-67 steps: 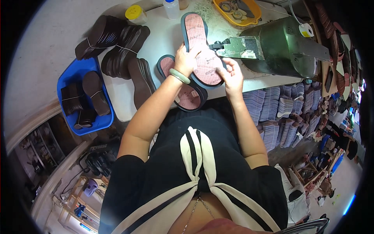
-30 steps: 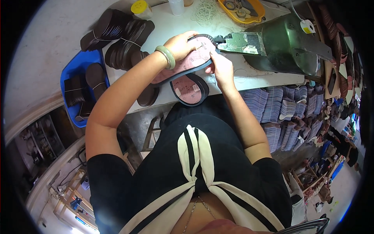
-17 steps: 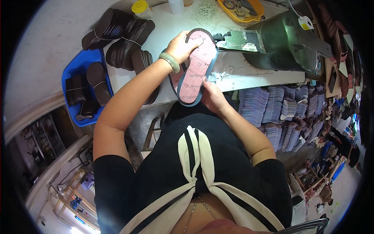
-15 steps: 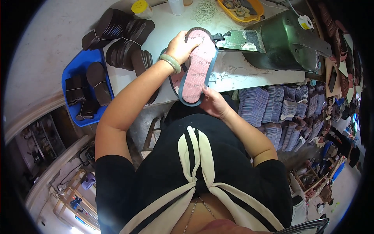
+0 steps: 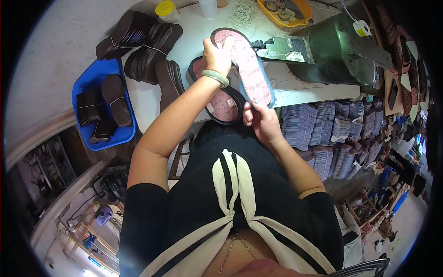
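A shoe sole (image 5: 252, 68) with a pink patterned face and a blue-black rim is held up between both hands, close to the front of a sewing machine (image 5: 288, 48). My left hand (image 5: 217, 57), wearing a pale green bangle, grips its upper left side with the thumb lying on the pink face. At its lower end, my right hand (image 5: 265, 123) pinches the rim between thumb and bent fingers. A second pink sole (image 5: 224, 107) with a black rim lies below and left on the table edge, partly covered by my left hand and wrist.
Tied bundles of dark brown soles (image 5: 150, 62) sit on the table's left. Beside them is a blue crate (image 5: 90, 138) of more soles. A yellow basket (image 5: 288, 21), a yellow-lidded jar (image 5: 167, 10) and loose cord (image 5: 242, 14) stand behind. Striped stacks (image 5: 300, 124) fill the right.
The held sole has swung, its lower end moving right, and both hands have shifted right with it. More of the second sole shows beneath.
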The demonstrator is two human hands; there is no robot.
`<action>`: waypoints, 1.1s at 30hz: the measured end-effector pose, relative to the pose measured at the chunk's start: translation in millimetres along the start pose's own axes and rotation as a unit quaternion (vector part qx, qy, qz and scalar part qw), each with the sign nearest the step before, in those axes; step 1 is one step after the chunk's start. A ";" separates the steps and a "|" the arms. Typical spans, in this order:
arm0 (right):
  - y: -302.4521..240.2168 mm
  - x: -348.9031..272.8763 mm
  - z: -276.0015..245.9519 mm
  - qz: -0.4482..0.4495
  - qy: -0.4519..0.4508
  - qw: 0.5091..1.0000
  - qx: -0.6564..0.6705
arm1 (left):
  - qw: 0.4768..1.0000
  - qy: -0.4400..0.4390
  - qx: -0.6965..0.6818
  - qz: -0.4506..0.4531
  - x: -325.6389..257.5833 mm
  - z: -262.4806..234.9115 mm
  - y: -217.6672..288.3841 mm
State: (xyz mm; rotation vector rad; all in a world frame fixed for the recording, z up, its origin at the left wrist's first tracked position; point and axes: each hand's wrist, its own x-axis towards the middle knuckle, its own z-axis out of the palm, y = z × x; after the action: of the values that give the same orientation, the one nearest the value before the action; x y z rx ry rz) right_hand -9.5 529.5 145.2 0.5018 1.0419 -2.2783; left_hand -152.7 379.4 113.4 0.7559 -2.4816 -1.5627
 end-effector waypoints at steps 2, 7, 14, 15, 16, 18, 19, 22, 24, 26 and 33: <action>-4.9 5.5 3.7 -0.014 0.042 0.999 -0.008 | 1.000 0.007 -0.003 -0.022 4.4 2.3 2.8; -15.8 23.0 0.9 -0.033 0.073 0.996 -0.028 | 0.998 0.035 -0.011 -0.050 20.1 9.5 -0.7; -19.7 55.2 13.8 -0.030 0.080 0.996 -0.037 | 0.995 0.050 -0.019 0.090 57.0 10.1 -11.8; -19.4 59.9 13.8 -0.032 0.079 0.996 -0.023 | 0.967 0.006 0.109 0.231 63.7 7.7 -6.3; -18.1 64.6 14.0 -0.033 0.078 0.996 -0.010 | 0.902 -0.036 0.233 0.363 68.4 3.2 0.7; -16.0 74.7 12.7 -0.034 0.071 0.997 0.001 | 0.847 -0.118 0.272 0.442 75.2 -3.6 14.0; -16.2 79.3 12.5 -0.040 0.059 0.997 -0.002 | 0.791 -0.214 0.307 0.485 79.5 -6.8 21.4; -16.2 92.6 14.6 -0.046 0.043 0.998 -0.010 | 0.683 -0.292 0.322 0.586 94.3 -8.1 40.8; -15.4 104.1 13.8 -0.054 0.034 0.998 -0.026 | 0.609 -0.455 0.369 0.535 99.0 -8.3 66.4; -19.1 109.2 16.4 -0.051 0.032 0.998 -0.027 | 0.610 -0.428 0.333 0.578 101.1 -9.8 69.1; -31.0 109.3 10.5 -0.050 0.042 0.988 -0.142 | 0.613 -0.480 0.426 0.461 99.6 -18.1 68.4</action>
State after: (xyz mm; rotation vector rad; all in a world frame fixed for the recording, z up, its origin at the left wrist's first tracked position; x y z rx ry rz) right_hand -113.6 499.8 109.3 0.4372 1.4353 -2.1600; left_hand -256.9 341.9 165.0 -1.6530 -3.1890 -0.2250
